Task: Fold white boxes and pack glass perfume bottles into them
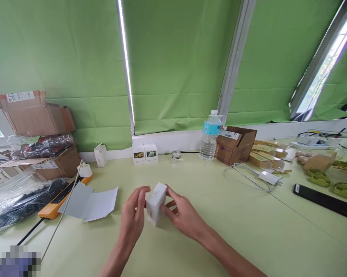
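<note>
A small white box (156, 202) is held upright just above the pale green table (208, 215), between both my hands. My left hand (134, 217) presses its left side with the fingers. My right hand (181, 213) grips its right side, thumb near the top edge. Two more small white boxes with pictures on their fronts (145, 154) stand at the far edge by the wall, and an open white box (101, 155) stands to their left.
Folded white paper (88, 202) lies left of my hands beside an orange power strip (62, 196). A water bottle (210, 135), cardboard box (235, 145), white cable with charger (257, 177) and a black bar (326, 200) lie to the right. Cartons and bags are stacked at left.
</note>
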The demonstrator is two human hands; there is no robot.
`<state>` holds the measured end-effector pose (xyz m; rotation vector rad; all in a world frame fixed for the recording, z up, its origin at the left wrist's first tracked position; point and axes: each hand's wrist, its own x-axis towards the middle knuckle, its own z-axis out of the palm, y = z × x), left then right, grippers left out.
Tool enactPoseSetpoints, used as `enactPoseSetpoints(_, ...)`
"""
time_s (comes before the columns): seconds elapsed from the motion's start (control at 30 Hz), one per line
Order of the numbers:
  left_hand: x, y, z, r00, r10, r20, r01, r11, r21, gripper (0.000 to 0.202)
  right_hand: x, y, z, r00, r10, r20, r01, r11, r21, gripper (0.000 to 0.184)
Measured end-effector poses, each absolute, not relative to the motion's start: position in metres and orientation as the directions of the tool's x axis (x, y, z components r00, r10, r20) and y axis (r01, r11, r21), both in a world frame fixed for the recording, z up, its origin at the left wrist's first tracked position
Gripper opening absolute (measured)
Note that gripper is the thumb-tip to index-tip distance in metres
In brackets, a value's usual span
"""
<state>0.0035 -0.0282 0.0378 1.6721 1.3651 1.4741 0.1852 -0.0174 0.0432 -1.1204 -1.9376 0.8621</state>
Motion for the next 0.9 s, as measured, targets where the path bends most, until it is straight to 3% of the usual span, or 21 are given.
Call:
enactPoseSetpoints(0.07,0.001,-0.027,0.037,-0.094,0.957,0.276,0.272,-0.242,0.931,0.034,0.183,-0.025,0.050,-0.451,0.869,0.206,0.316,0.371,-0.873,0.066)
enactPoseSetpoints(0.17,-0.004,-0.024,0.029,-0.004,0.978,0.208,0.286,-0.198,0.938,0.067,0.180,-0.033,0.057,-0.563,0.798,0.216,0.248,0.413,-0.876,0.077)
enactPoseSetpoints(0.3,-0.006,-0.021,0.020,0.061,0.969,0.238,0.282,-0.245,0.928,0.090,0.176,-0.029,0.053,-0.538,0.813,0.221,0.278,0.419,-0.864,0.043)
enactPoseSetpoints(0.4,-0.006,-0.022,0.026,0.125,0.969,0.212,0.179,-0.232,0.956,0.070,0.177,-0.019,0.044,-0.418,0.876,0.239,0.356,0.401,-0.844,0.025)
enactPoseSetpoints(0.47,-0.004,-0.023,0.035,0.148,0.962,0.231,0.148,-0.252,0.956,0.043,0.179,-0.013,0.039,-0.344,0.905,0.251,0.414,0.386,-0.824,0.025)
enactPoseSetpoints(0.53,-0.002,-0.023,0.042,0.140,0.957,0.254,0.123,-0.272,0.954,0.031,0.181,-0.009,0.037,-0.308,0.921,0.239,0.446,0.361,-0.819,0.028)
enactPoseSetpoints(0.67,-0.006,-0.016,0.040,-0.015,0.968,0.250,0.035,-0.250,0.968,0.041,0.181,-0.005,0.033,-0.301,0.925,0.231,0.476,0.356,-0.804,0.033)
enactPoseSetpoints(0.77,-0.016,-0.005,0.024,-0.208,0.958,0.196,0.032,-0.193,0.981,0.048,0.176,-0.002,0.027,-0.300,0.918,0.257,0.516,0.383,-0.766,0.038)
enactPoseSetpoints(0.9,-0.031,0.008,0.007,-0.345,0.929,0.137,0.048,-0.128,0.991,0.055,0.168,0.009,0.020,-0.292,0.909,0.297,0.577,0.415,-0.704,0.043)
